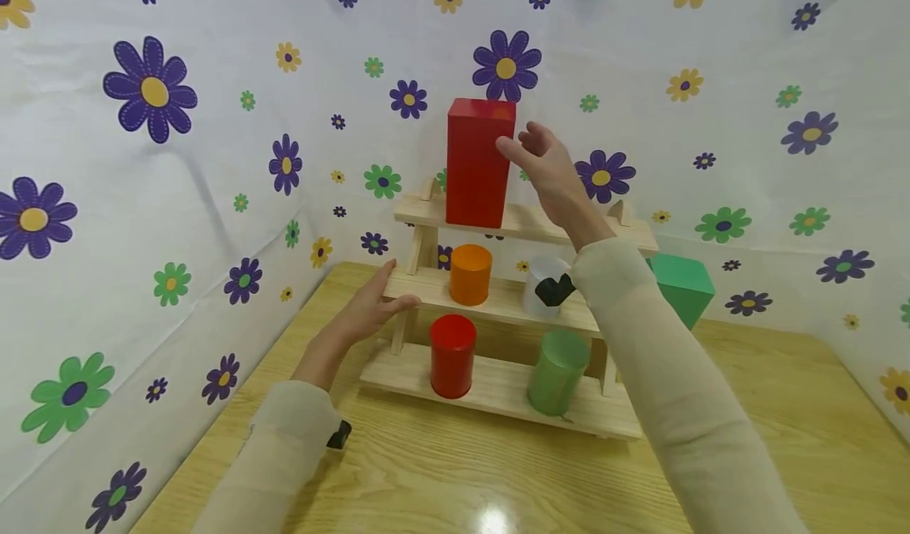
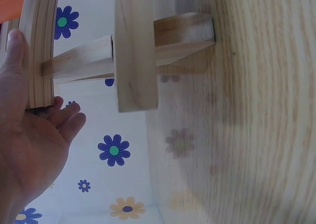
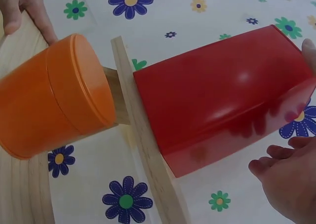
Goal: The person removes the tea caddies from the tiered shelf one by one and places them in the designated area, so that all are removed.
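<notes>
A tall red box (image 1: 478,171) stands upright on the top board of a three-tier wooden shelf (image 1: 498,372), left of its middle. Just to the right of the box is my right hand (image 1: 550,172), its fingers loosely spread. In the right wrist view the thumb (image 3: 309,51) lies at the box's far end, while the other fingers are apart from its side. My left hand (image 1: 364,310) grips the left end of the middle board, thumb (image 2: 15,49) over its front and fingers around behind. An orange canister (image 1: 470,277) sits on that same board.
A white canister (image 1: 542,269) shares the middle board, partly covered by a black wrist piece. Below stand a red canister (image 1: 453,360) and a translucent green one (image 1: 558,376). A green box (image 1: 684,281) is behind the right sleeve. Flower-printed sheets (image 1: 235,84) enclose the wooden table (image 1: 398,471).
</notes>
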The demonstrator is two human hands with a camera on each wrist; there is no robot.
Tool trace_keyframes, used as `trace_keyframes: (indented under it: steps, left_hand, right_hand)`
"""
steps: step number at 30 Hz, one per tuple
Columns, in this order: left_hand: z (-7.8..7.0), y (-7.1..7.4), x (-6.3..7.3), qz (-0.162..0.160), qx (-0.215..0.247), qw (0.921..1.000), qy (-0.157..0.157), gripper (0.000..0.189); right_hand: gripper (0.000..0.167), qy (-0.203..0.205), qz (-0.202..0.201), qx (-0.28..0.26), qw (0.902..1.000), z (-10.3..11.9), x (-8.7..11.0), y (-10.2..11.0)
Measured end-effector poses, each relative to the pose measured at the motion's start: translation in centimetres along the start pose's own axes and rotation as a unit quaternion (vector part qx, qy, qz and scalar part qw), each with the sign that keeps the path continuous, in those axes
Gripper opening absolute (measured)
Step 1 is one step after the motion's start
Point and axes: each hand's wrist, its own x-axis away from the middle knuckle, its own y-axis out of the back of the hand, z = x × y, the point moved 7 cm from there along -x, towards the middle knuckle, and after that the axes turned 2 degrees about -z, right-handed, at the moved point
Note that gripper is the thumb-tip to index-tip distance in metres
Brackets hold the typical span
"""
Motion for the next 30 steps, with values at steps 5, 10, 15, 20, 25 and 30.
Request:
trace_keyframes:
  steps: [5, 10, 15, 20, 25, 30]
  left_hand:
    - [0.1, 0.0, -0.2, 0.000, -0.005, 1.0000, -0.005, 0.105]
    - [0.0, 0.0, -0.2, -0.003, 0.003, 1.0000, -0.004, 0.104]
    - [-0.1, -0.1, -0.1, -0.003, 0.004, 1.0000, -0.006, 0.104]
    - [-0.2, -0.1, 0.1, -0.003, 0.003, 1.0000, -0.006, 0.103]
    - [-0.1, -0.1, 0.1, -0.004, 0.007, 1.0000, -0.002, 0.102]
    - [0.0, -0.1, -0.1, -0.003, 0.009, 0.9999, -0.005, 0.103]
  right_hand:
    - [0.099, -0.007, -0.001, -0.023, 0.9997, -0.5, -0.6, -0.9]
    - [0.101, 0.008, 0.015, -0.031, 0.9994, -0.8, -0.9, -1.8]
    - [0.089, 0.037, 0.034, -0.051, 0.9975, -0.8, -0.9, -2.5]
    - [0.084, 0.046, 0.038, -0.054, 0.9967, -0.8, -1.0, -2.6]
    - [0.082, 0.053, 0.038, -0.056, 0.9963, -0.9, -1.1, -2.5]
    - [0.081, 0.062, 0.032, -0.060, 0.9957, -0.9, -1.2, -2.2]
